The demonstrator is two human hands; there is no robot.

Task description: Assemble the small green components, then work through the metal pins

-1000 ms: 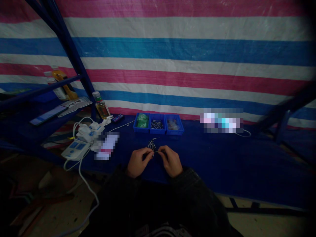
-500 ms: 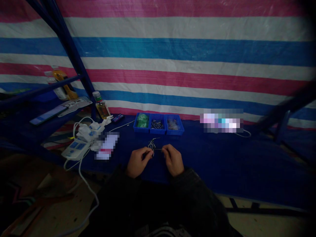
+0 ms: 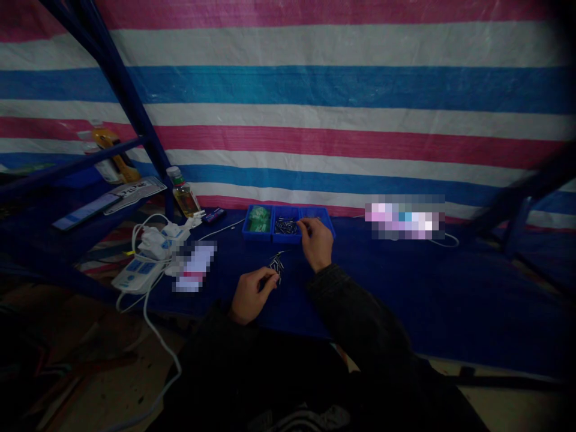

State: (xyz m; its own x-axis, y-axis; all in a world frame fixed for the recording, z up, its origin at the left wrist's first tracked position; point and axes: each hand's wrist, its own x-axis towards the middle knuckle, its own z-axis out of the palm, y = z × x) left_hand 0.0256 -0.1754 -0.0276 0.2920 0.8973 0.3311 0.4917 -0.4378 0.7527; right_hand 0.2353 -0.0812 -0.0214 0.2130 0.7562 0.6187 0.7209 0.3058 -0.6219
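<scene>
My left hand (image 3: pixel 251 295) is closed in a pinch low over the table; what its fingertips hold, if anything, is too small to make out. Just beyond those fingertips lies a loose pile of small dark and silvery pin-like pieces (image 3: pixel 276 261). My right hand (image 3: pixel 317 245) reaches to the blue bins, fingertips pinched at the right side of the middle bin (image 3: pixel 288 239), which contains more such pieces. Whether anything is between them cannot be seen. This hand covers much of the right bin (image 3: pixel 332 228). The left bin (image 3: pixel 256 237) contains green pieces (image 3: pixel 259 218).
On the left of the blue table (image 3: pixel 387 288) are a white power strip (image 3: pixel 135 275) with plugs and cables, a blurred-out phone (image 3: pixel 195 267) and a bottle (image 3: pixel 183 195). A pixelated object (image 3: pixel 400 221) lies at the right. A striped sheet (image 3: pixel 315 84) hangs behind.
My right hand has moved forward from beside the pile to the bins; the thin piece between both hands no longer shows. My left hand has stayed about where it was.
</scene>
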